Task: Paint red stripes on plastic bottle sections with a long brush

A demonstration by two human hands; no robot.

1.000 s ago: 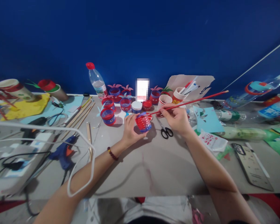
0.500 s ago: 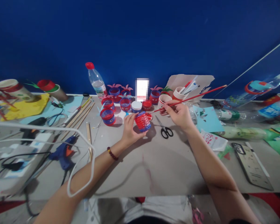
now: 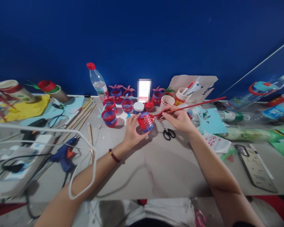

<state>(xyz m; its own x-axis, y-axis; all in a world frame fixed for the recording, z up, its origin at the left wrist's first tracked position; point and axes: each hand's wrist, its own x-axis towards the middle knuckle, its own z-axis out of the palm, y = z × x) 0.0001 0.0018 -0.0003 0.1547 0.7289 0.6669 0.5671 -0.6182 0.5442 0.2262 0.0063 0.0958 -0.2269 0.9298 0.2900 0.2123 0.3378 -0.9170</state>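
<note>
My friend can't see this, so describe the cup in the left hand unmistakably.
Find the blue wall, then the grey table before it. Above the table's middle, the left hand holds a ridged, red and blue plastic cup at the end of a red paintbrush. Similar cups stand beyond; only this one is in a hand.

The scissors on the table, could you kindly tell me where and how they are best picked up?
Probably by the black handle loops, coming from the near side of the table: the scissors appear to lie flat, loops towards that side and blades pointing away.
</note>
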